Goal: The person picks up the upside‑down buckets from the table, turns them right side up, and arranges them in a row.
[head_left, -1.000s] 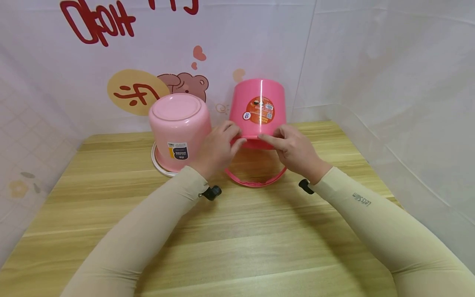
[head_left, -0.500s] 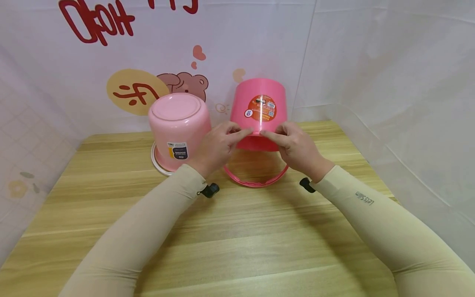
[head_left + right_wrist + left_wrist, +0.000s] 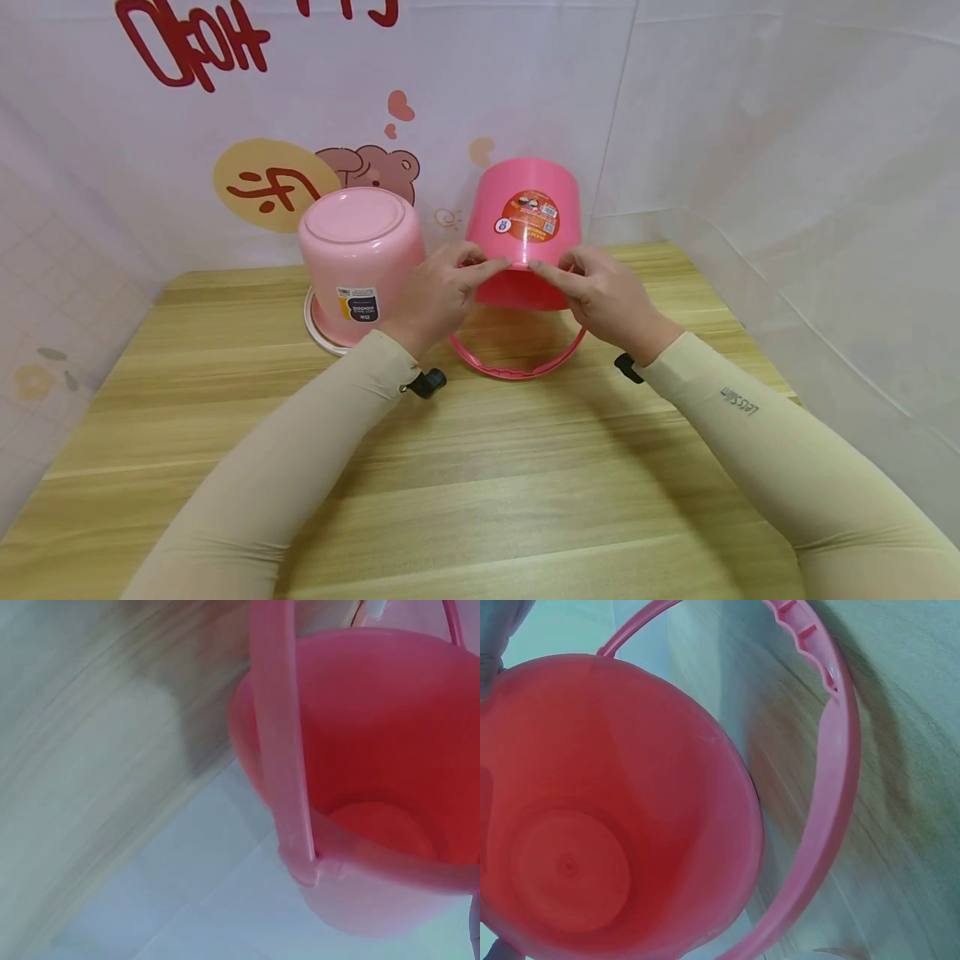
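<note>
A bright pink bucket (image 3: 528, 200) with an orange label is tilted in the head view, its near rim raised and its mouth partly facing me. My left hand (image 3: 442, 287) holds that rim on the left, and my right hand (image 3: 606, 296) holds it on the right, fingertips close together at the front. The bucket's handle (image 3: 517, 372) hangs down to the wooden table. Looking into the bucket, the left wrist view shows its inside bottom (image 3: 568, 868) and the curved handle (image 3: 836, 765). The right wrist view shows the handle's joint (image 3: 304, 866) at the rim. Both palms are hidden.
A pale pink bucket (image 3: 367, 250) stands upside down left of my left hand, with a white ring (image 3: 318, 329) around its base. Behind both buckets hangs a printed white cloth (image 3: 525, 75). The wooden table (image 3: 480, 483) extends towards me.
The near rim of the bright pink bucket has risen, so more of its red inside shows. My left fingertips have come up along the rim towards the right hand's. The pale bucket has stayed put.
</note>
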### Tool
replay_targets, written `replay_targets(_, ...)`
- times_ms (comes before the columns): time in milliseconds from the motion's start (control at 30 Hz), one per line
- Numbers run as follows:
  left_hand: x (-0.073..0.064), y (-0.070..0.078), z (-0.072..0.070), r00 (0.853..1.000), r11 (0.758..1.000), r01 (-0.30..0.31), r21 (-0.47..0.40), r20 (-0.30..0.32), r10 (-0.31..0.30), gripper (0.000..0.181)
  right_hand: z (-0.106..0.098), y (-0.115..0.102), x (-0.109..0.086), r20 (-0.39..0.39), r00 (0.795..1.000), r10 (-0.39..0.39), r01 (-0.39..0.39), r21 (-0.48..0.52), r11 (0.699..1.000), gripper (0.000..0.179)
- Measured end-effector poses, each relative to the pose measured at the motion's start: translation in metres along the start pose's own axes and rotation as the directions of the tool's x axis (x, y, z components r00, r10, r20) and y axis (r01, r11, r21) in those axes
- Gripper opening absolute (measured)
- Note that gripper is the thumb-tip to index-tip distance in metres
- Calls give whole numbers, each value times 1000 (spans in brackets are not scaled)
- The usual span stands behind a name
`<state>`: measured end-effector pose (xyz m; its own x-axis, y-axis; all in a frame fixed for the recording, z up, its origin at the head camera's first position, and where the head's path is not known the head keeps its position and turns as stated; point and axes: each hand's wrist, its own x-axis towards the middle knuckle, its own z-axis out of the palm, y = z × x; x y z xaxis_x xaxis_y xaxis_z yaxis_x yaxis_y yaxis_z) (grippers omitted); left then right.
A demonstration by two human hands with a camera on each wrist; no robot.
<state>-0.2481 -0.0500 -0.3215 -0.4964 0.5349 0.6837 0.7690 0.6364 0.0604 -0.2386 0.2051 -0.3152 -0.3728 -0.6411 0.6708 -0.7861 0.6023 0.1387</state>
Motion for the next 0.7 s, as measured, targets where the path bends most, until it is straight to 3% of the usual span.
replay_targets(300, 4, 3, -3, 999, 999, 37, 26, -15, -36, 36, 0, -1, 5, -84, 996, 14, -14, 0, 1000, 52)
replay_targets(700, 5, 2, -3, 999, 998, 23, 56, -43, -21, 39, -1, -1, 7, -109, 994, 20, -23, -29, 999, 49)
